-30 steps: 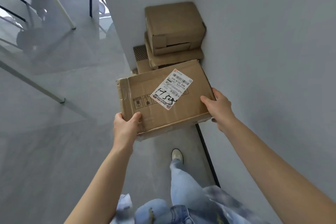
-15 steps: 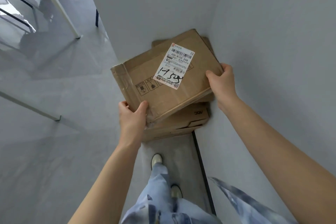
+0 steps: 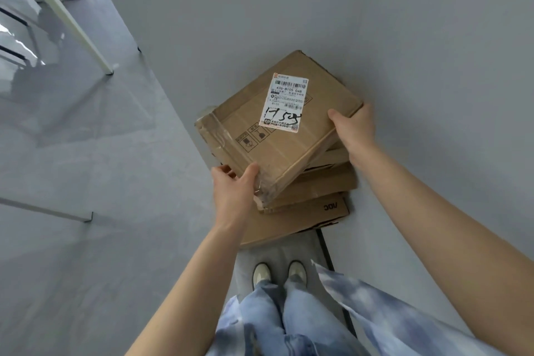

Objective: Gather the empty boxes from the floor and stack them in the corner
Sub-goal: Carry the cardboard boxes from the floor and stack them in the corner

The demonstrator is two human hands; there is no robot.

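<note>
Walls (image 3: 404, 23): grey, meeting in a corner at twelve o'clock, filling the top and right of view.
Floor (image 3: 86, 240): glossy pale grey, spread from seven to ten o'clock, catching reflections.
Table leg (image 3: 69, 20): white, slanting down from the eleven o'clock corner, foot planted on the floor well apart from the boxes.
Stack of boxes (image 3: 318, 188): brown cardboard, tucked into the corner dead centre, near ends showing layered under the top box; exact count hard to tell.
Bottom box (image 3: 300, 220): widest of the pile, flat on the floor, near end poking out toward six o'clock, black lettering on that end.
Top box (image 3: 260, 136): flat brown carton, sitting over the stack, turned askew so one corner points to seven o'clock; clear tape along its nine o'clock end; whether fully resting or partly carried, cannot tell.
Shipping label (image 3: 286, 105): white, barcode up top, black handwritten scrawl below, stuck on the box's upper face toward one o'clock.
Left hand (image 3: 234, 191): grasping the top box at its seven o'clock corner, thumb laid on the upper face, fingers wrapped behind the taped end.
Right hand (image 3: 354, 131): clamped on the top box's three o'clock edge, thumb on top, fingers under.
Jeans (image 3: 283, 315): light blue, at six o'clock.
Shoes (image 3: 261, 272): pale pair, toes pointing at the stack, just short of the bottom box.
</note>
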